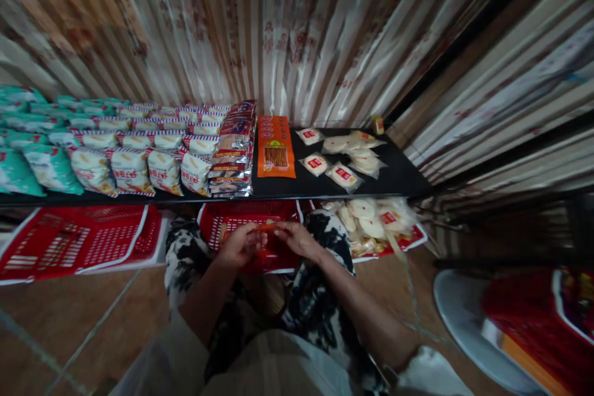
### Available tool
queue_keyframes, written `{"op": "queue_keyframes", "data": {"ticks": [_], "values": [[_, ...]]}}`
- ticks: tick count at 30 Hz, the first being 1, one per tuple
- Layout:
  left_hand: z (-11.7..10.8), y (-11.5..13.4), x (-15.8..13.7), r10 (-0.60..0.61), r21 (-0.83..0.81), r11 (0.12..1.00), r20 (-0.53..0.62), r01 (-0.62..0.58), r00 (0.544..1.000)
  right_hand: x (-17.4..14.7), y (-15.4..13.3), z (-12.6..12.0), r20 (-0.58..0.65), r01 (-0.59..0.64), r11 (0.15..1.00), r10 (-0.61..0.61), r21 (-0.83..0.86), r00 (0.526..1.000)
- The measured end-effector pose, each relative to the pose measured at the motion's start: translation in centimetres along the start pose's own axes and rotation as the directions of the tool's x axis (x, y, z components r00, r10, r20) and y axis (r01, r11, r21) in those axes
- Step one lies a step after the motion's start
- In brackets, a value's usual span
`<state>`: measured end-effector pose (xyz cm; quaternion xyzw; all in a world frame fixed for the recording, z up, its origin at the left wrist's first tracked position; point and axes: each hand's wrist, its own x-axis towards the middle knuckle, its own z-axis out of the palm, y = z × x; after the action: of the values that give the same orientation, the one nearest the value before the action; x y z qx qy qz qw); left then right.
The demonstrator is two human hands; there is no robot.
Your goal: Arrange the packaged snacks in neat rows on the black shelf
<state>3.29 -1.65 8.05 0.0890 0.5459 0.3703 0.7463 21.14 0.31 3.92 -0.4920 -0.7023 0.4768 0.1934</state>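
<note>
My left hand (242,244) and my right hand (299,240) are close together over a red basket (217,226) between my knees. Their fingers close on the two ends of a thin orange packet (266,228), seen nearly edge-on and dim. On the black shelf (273,187) just beyond lies a larger orange snack packet (277,151) with a picture of brown sticks. To its left stands a stack of dark red and silver packets (232,148). Several clear-wrapped pale round packs (317,164) lie to its right.
Rows of white snack bags (131,170) and teal bags (51,167) fill the shelf's left. Another red basket (78,238) is below left. A basket of pale packs (369,219) sits by my right knee. A grey stool (457,315) stands right; a curtain (297,31) hangs behind.
</note>
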Motion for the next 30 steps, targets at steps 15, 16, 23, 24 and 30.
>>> {"op": "queue_keyframes", "data": {"ticks": [15, 16, 23, 24, 30], "values": [[1.1, -2.0, -2.3, 0.477, 0.214, 0.867, -0.089, -0.451, 0.874, -4.6, -3.5, -2.4, -0.276, 0.028, 0.773, 0.192, 0.633, 0.942], [1.4, -2.3, -2.1, 0.453, 0.204, 0.875, -0.026, -0.439, 0.891, -4.4, -3.6, -2.6, -0.269, 0.030, 0.767, 0.188, 0.641, 0.945], [4.3, -1.6, -0.2, 0.538, 0.266, 0.811, 0.009, -0.520, 0.843, -1.8, -3.2, -5.5, -0.410, 0.075, 0.903, 0.117, 0.423, 0.905], [4.8, -1.3, 0.3, 0.564, 0.282, 0.792, 0.005, -0.542, 0.826, -1.2, -2.9, -6.0, -0.435, 0.060, 0.931, 0.111, 0.361, 0.894], [7.5, 0.9, 3.7, 0.689, 0.474, 0.643, -0.014, -0.602, 0.725, 3.8, -1.3, -9.1, -0.532, -0.033, 0.997, 0.069, 0.077, 0.844]]}}
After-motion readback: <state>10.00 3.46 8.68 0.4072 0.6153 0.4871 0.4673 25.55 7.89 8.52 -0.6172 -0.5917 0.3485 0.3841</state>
